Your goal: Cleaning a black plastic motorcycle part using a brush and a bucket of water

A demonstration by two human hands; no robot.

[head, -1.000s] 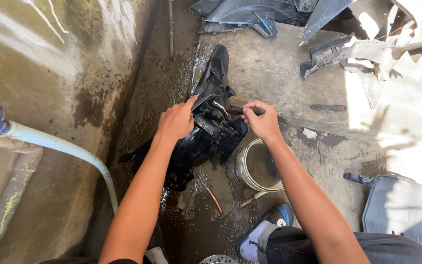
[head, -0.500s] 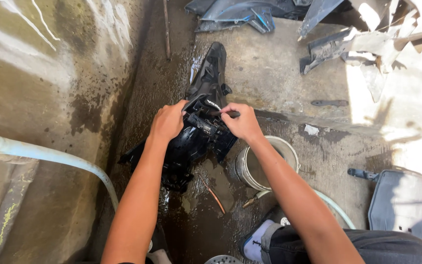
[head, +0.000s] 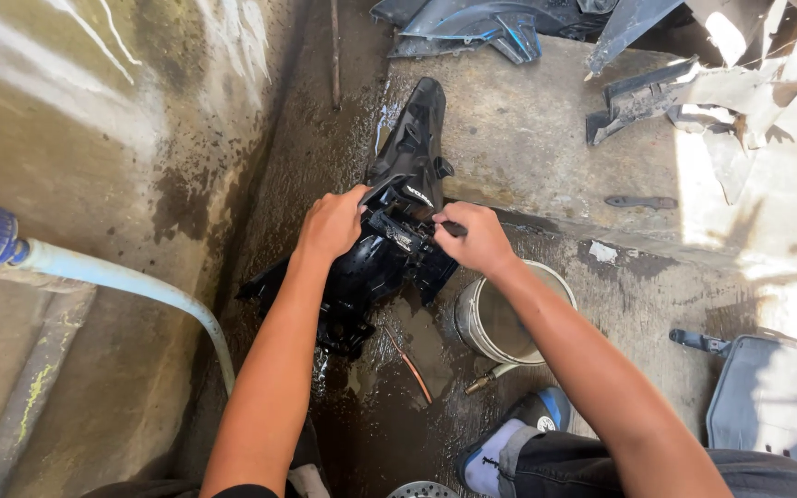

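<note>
Both arms reach forward over wet concrete. The left hand (head: 329,224) grips the edge of a black plastic panel (head: 389,240) propped on the ground. The right hand (head: 477,240) is closed around a dark brush (head: 452,227) pressed against it. Just beside the panel, a bucket (head: 509,314) holds murky water.

I have one camera on my head, looking steeply down at close range. It faces the wet concrete floor (head: 528,138) before me, my forearms reaching forward from the bottom edge and a wall (head: 76,138) on my left.
</note>
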